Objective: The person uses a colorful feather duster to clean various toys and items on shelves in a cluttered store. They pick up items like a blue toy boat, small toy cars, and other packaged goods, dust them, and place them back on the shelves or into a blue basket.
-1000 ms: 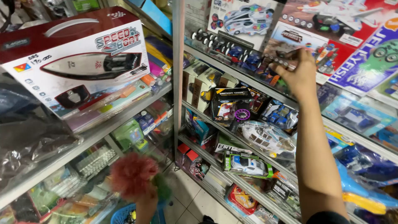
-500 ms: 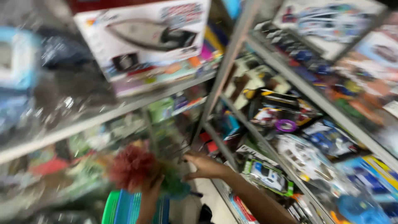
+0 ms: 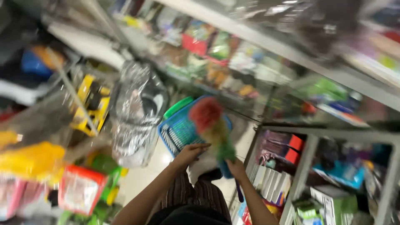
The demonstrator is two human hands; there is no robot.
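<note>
Overhead, grey metal shelving (image 3: 291, 50) runs diagonally across a crowded shop aisle, and the pale tiled floor (image 3: 141, 177) shows between the racks. View is motion-blurred; fine detail cannot be read.

Hands: the right hand (image 3: 236, 168) is closed around the handle of a multicoloured feather duster (image 3: 212, 125), whose red, yellow and green head points up and away from the body. The left hand (image 3: 189, 153) is at the lower part of the duster head, fingers curled loosely; whether it grips or only touches cannot be told.

Duster position: centre of view, in front of a blue plastic basket (image 3: 177, 133) that stands on the floor, with a green basket rim (image 3: 177, 107) just behind it.

Packages:
- Left: a yellow toy truck (image 3: 91, 104) on a shelf, beside a clear plastic-wrapped bundle (image 3: 135, 112).
- Lower left: a red-framed box (image 3: 80, 189) and yellow wrapped goods (image 3: 31, 160).
- Right, lower shelf: red boxes (image 3: 293, 149), a row of white flat packs (image 3: 271, 183), a green and white box (image 3: 333, 204)
</note>
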